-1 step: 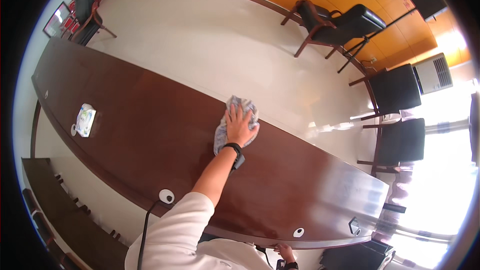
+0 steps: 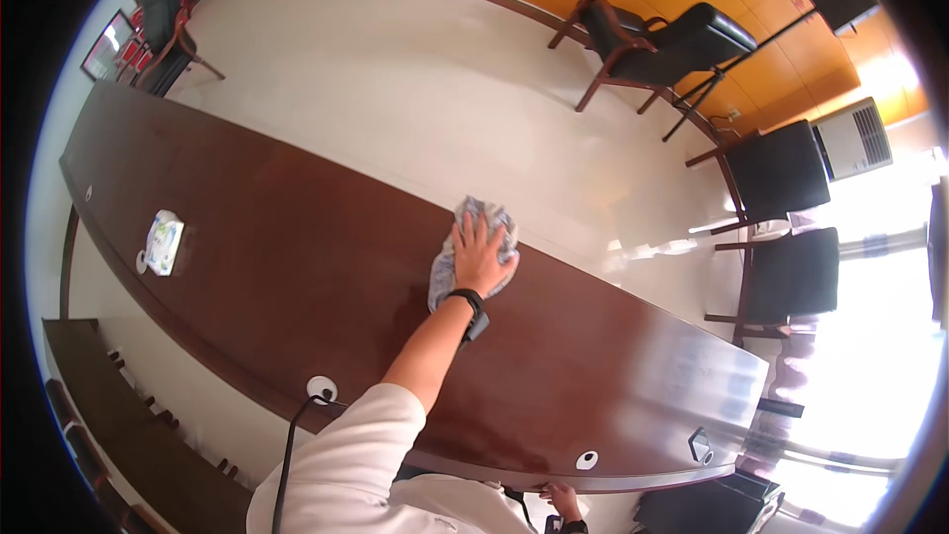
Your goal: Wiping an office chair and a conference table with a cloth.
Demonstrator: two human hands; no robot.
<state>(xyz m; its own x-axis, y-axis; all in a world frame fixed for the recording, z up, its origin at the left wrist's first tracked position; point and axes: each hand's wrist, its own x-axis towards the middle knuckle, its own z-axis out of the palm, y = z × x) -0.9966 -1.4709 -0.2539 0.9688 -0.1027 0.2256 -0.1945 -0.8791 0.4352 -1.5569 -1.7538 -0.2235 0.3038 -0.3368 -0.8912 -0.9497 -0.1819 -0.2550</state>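
Resting palm-down on a crumpled gray cloth point(image 2: 442, 279), the left hand point(image 2: 480, 255) is spread wide, with parted fingers laid across the bunched folds. The cloth is placed at the far edge of the brown table point(image 2: 297, 257). The right hand point(image 2: 562, 500) is seen by the near edge; how far it is opened cannot be told.

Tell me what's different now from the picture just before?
The left hand, spread on the crumpled cloth, has slid slightly rightward with it across the table; the view itself shifted a little too. Nothing was visibly picked up or let go. The right hand at the near table edge and the white packet stayed put.
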